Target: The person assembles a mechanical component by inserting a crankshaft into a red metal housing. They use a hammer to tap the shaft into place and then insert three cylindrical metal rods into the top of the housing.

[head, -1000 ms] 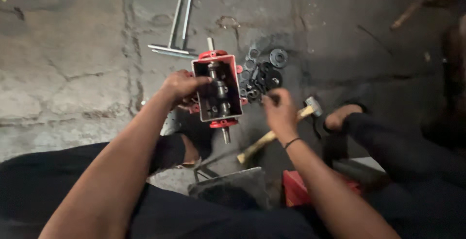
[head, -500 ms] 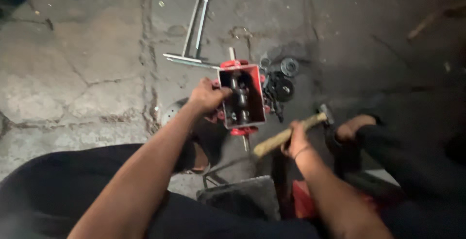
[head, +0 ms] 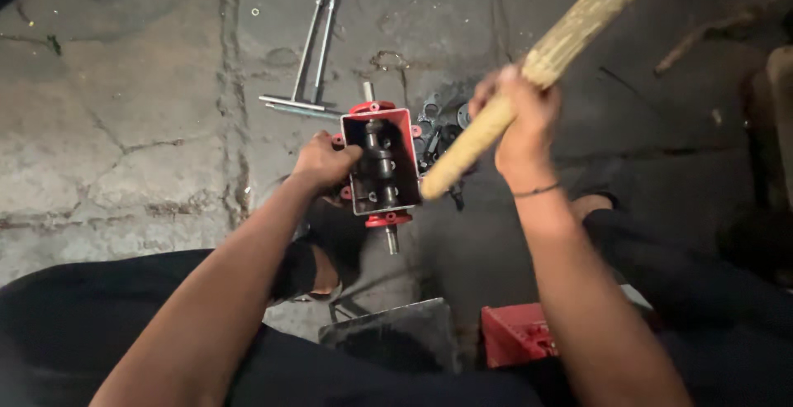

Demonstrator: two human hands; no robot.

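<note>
1. While raised in the head view, right hand (head: 519, 122) closed around the wooden hammer handle (head: 529, 76); head out of frame above the red gearbox housing (head: 380, 163). Best brought down square on the shaft, short and controlled.
2. Left hand (head: 324, 161) clamped on the housing's left wall; worth keeping fingers (head: 349, 152) outside the open cavity.
3. Loose black washers (head: 438, 122) right of the housing, metal rods (head: 314, 47) above-left.
</note>
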